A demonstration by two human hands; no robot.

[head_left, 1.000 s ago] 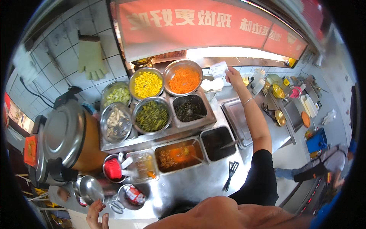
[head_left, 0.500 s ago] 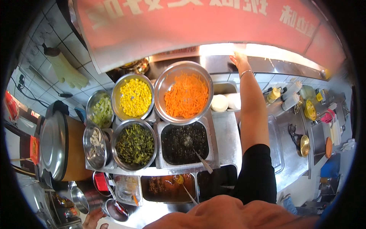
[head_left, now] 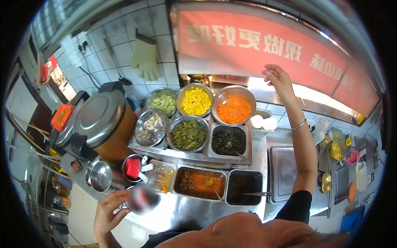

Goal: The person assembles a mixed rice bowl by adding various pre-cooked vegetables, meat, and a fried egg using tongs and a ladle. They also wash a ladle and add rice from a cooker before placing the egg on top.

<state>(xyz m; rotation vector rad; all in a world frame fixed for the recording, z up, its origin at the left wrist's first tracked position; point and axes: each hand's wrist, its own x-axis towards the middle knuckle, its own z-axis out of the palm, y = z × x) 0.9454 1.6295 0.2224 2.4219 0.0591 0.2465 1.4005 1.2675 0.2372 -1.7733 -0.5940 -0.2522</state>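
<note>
Left hand [head_left: 108, 211] clenched around a blurred, probably metal bowl [head_left: 142, 199], held low before the bench [head_left: 194, 208] near the tray of red sauce [head_left: 199, 183]. Right hand [head_left: 279, 78] raised well beyond that tray, fingers loose and empty, touching the red banner [head_left: 256, 45].

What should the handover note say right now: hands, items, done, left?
Left hand: low at the counter's front edge, fingers curled beside a blurred round object; grip unclear.
Right hand: raised to the lower edge of the red banner, fingers bent; whether it holds anything cannot be told.
Items: bowls of corn and carrot at the back, greens in front of them, sauce tray near the front, lidded pot at left.
Done: nothing visibly served.
Left: toppings untouched; both hands away from the bowls.
</note>
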